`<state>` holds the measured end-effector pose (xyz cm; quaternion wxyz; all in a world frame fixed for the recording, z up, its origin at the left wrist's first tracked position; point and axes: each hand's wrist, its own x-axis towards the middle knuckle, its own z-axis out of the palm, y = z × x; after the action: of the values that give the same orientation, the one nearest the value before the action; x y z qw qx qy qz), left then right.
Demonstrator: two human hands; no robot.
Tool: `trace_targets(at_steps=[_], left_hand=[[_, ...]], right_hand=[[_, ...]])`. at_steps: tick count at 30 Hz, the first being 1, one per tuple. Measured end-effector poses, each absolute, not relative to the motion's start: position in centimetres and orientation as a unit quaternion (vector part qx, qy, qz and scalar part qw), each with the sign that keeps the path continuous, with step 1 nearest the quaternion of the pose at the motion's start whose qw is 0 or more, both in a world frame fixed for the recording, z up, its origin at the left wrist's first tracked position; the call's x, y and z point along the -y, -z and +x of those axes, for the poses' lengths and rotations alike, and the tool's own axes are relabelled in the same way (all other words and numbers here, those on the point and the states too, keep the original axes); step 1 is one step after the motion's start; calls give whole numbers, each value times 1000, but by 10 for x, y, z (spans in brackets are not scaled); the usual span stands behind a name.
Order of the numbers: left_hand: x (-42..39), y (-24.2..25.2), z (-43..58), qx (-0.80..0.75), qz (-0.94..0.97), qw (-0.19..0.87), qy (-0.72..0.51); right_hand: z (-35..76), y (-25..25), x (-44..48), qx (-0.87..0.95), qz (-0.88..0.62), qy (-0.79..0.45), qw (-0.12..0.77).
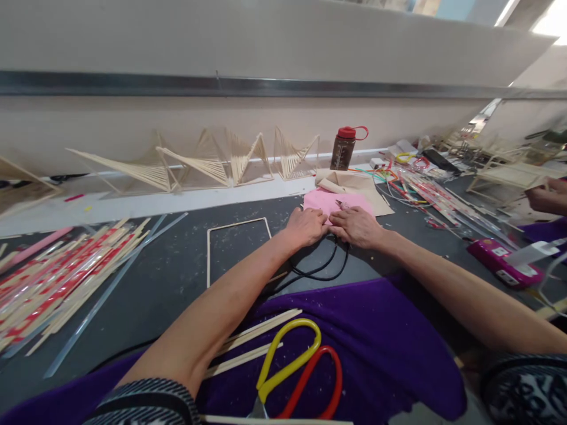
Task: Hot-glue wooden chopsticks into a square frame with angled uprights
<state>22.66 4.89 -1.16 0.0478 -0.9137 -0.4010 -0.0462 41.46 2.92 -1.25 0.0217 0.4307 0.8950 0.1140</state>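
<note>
Pink sheet [315,199] lies in front of the bottle [342,154], on the person's side; it looks soft and matt, paper or cloth I cannot tell. It rests over a stiffer-looking tan sheet [383,203], whose folded far part reaches nearly to the bottle's base. The left hand [308,227] and right hand [354,227] press side by side on its near edge, fingers bent and drawn in; whether they pinch anything is hidden. A small metal tip [341,205] shows beside the right fingers, and a smooth black cord [347,255] loops out below the hands.

Left of the bottle and nearer, a thin stick rectangle [208,260] lies flat, with bare dark table [186,248] on its left side. Nearest the person, directly before the bottle, purple cloth [376,324] carries scissors [286,378]. The pink sheet's long axis runs left to right, crosswise to the forearms; the metal tip points away and leftward.
</note>
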Motion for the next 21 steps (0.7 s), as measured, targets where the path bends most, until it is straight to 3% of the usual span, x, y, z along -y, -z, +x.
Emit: trace_targets(at_steps=[12, 21], left_hand=[[-49, 11, 210, 437, -898, 36, 34], [-25, -29, 166, 506, -860, 45, 53]], right_hand=[[414, 18, -25, -881, 466, -82, -17], [421, 5, -31, -899, 432, -53, -39]])
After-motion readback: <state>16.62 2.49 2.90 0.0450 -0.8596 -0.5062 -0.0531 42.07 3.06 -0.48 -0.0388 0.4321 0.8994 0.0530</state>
